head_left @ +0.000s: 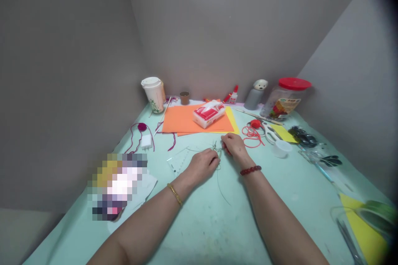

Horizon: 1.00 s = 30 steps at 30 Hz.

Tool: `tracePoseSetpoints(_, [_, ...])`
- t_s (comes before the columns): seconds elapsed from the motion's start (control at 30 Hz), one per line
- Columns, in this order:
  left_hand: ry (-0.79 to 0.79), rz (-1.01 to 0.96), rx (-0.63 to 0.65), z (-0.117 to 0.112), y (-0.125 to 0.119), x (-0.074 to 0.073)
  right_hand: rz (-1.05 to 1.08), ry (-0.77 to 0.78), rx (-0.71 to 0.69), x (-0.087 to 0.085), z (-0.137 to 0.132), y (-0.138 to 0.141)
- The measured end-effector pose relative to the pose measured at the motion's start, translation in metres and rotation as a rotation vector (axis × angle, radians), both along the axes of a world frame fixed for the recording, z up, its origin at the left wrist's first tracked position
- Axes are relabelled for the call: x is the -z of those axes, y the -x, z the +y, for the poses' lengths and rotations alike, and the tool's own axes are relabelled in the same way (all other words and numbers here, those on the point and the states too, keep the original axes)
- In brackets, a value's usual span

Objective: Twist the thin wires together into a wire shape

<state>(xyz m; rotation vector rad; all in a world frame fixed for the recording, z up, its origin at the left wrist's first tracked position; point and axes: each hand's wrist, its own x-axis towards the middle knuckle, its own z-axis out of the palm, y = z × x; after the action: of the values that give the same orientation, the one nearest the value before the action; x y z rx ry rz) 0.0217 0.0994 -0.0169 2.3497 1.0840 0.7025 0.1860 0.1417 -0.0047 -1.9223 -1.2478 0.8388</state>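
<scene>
My left hand and my right hand meet at the middle of the pale green table. Both have their fingers pinched together on a thin green cord. The cord forms a small knotted tangle between the fingertips, and one loose end trails toward me across the table. A gold bracelet sits on my left wrist, a red bead bracelet on my right. A clear plastic ruler lies just left of my left hand.
Orange paper carries a tissue pack. A paper cup, glue bottle and red-lidded jar stand at the back. Red cord, scissors, small cup and yellow paper lie right; a charger left.
</scene>
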Motion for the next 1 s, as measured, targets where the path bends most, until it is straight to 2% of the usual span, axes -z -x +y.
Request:
tracePoseSetpoints(0.17, [0.033,0.048,-0.1,-0.002,-0.007,-0.003,0.03,0.034,-0.002,-0.002,0.002,0.002])
tracePoseSetpoints(0.3, [0.025,0.073,-0.156,-0.001,-0.012,0.002,0.037,0.048,-0.007,-0.004,0.002,0.003])
tracePoseSetpoints(0.43, [-0.029,0.09,-0.081,0.0,-0.01,0.005,0.007,0.062,0.0,-0.006,0.004,0.003])
tracePoseSetpoints(0.7, [-0.044,0.121,0.038,-0.004,-0.002,-0.001,-0.047,0.019,0.018,-0.006,0.016,0.006])
tracePoseSetpoints(1.0, [-0.016,0.103,0.108,-0.002,0.003,-0.001,0.077,0.026,0.047,-0.004,0.034,0.014])
